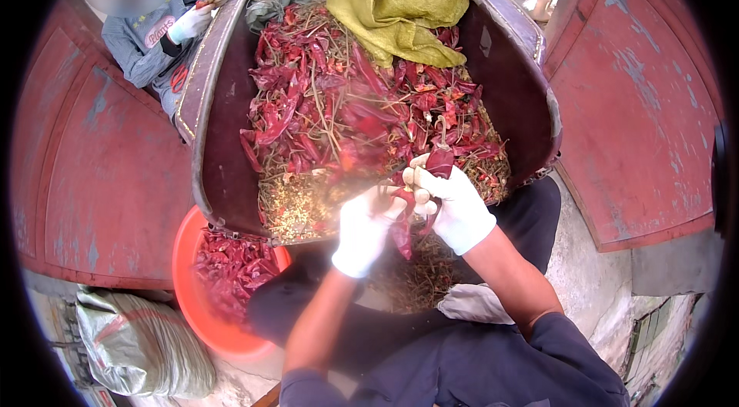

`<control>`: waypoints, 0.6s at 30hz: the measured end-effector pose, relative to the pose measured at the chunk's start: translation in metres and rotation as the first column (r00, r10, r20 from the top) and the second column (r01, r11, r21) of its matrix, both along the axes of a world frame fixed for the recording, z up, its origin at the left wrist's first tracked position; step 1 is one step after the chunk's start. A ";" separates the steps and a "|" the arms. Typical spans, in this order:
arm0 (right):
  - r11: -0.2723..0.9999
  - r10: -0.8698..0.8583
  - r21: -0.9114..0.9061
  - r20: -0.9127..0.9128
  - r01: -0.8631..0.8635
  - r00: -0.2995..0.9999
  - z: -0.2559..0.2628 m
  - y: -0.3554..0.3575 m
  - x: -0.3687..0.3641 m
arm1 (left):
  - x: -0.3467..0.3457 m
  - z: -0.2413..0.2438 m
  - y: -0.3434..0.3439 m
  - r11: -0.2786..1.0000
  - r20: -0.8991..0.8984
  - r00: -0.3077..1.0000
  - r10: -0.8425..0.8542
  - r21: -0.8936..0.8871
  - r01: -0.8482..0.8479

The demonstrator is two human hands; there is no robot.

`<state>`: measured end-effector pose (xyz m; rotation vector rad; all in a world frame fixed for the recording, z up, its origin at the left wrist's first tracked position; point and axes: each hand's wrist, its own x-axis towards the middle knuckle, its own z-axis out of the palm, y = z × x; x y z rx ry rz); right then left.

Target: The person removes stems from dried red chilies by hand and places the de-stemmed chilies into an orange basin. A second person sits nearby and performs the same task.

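Observation:
Both my hands wear white work gloves and meet above the front edge of a dark maroon container [231, 118]. My right hand [459, 208] grips dried red chili peppers; one with its stem [440, 161] sticks up past the thumb, and another [402, 239] hangs below the fingers. My left hand [366, 225] pinches a red chili pepper [406, 197] right beside the right fingertips. The fingers partly hide that pepper. Inside the container lies a heap of dried chili peppers [288, 95] with stems, and pale seeds [300, 205] gather near its front lip.
An orange-red plastic basin [183, 268] with dried peppers stands at my left knee. A stuffed woven sack [141, 343] lies lower left. A yellow woven sack [398, 8] drapes over the heap's back. At upper left, a gloved co-worker [144, 54] holds a red piece. Red metal doors [641, 89] flank the container.

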<state>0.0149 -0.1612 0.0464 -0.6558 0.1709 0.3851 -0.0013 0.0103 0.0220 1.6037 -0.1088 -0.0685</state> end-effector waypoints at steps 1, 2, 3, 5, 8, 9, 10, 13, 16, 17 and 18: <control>0.985 0.009 0.173 -0.025 -0.005 1.000 -0.008 -0.002 0.004 | 0.000 0.001 -0.001 0.999 -0.002 1.000 0.025 -0.048 -0.025; 0.940 0.022 0.340 -0.048 -0.005 0.999 -0.019 -0.006 0.011 | 0.000 -0.003 0.000 0.990 0.018 1.000 -0.019 -0.136 0.022; 0.867 0.038 0.499 -0.069 0.001 0.997 -0.022 -0.008 0.018 | -0.002 0.001 0.001 0.972 -0.033 0.997 -0.072 -0.225 0.063; 0.887 -0.152 0.438 -0.017 0.144 0.988 -0.020 -0.018 0.032 | -0.007 0.013 0.003 0.906 -0.119 0.974 -0.190 -0.404 0.127; 0.907 -0.058 -0.388 0.277 0.167 0.959 0.013 -0.024 0.019 | -0.004 0.014 0.006 0.999 -0.125 0.992 -0.021 -0.045 0.016; 0.817 0.052 -0.561 0.298 0.130 0.953 0.021 -0.024 0.008 | -0.002 0.013 0.006 0.995 -0.084 0.996 -0.027 0.098 0.036; 0.709 0.146 -0.694 0.324 0.129 0.935 0.018 -0.021 0.003 | 0.002 0.012 0.006 0.969 -0.044 0.998 -0.039 0.241 0.049; 0.324 0.352 -0.879 0.456 0.351 0.818 0.011 -0.005 -0.008 | 0.007 -0.007 0.008 0.792 0.242 0.965 -0.097 0.606 -0.073; 0.224 0.317 -0.919 0.384 0.325 0.867 0.007 0.005 -0.010 | 0.006 -0.017 0.005 0.700 0.456 0.880 -0.129 0.671 -0.245; 0.200 0.305 -0.918 0.391 0.343 0.868 0.000 0.006 -0.009 | 0.005 -0.016 0.006 0.672 0.432 0.887 -0.164 0.707 -0.220; 0.175 0.296 -0.916 0.398 0.360 0.868 -0.005 0.007 -0.008 | 0.003 -0.010 0.006 0.642 0.406 0.893 -0.195 0.741 -0.197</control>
